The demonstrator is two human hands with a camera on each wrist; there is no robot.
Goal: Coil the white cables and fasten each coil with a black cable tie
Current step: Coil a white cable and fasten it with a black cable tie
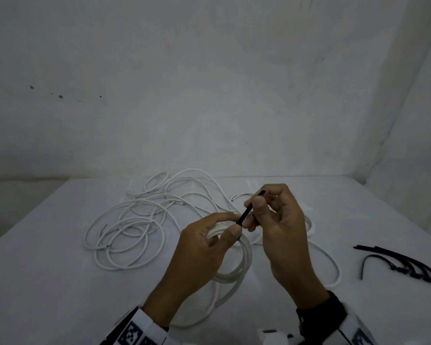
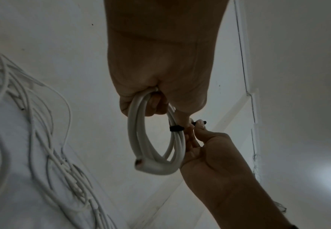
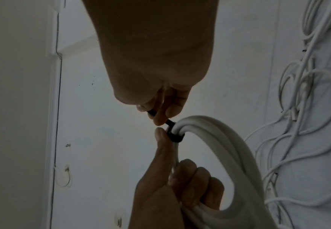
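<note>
Presently, loose white cables (image 1: pixel 135 220) sprawl far-left on the table (image 1: pixel 47 282); coil (image 1: pixel 234 267) is gripped in left hand (image 1: pixel 199 252), centre. Cable tie (image 1: pixel 245 212) wraps the coil's far side, tail running up-right, pinched by right hand (image 1: pixel 281 227) — pull along that axis, approx.

- Loose white cables (image 1: pixel 144 220) sprawl over the table (image 1: pixel 47 282) left of and beyond the left hand (image 1: pixel 199 247), blocking that side.
- Spare black cable ties (image 1: pixel 403 263) lie well right of the right hand (image 1: pixel 281 227); bare tabletop lies between.
- Tabletop near-left of the left hand is bare.
</note>
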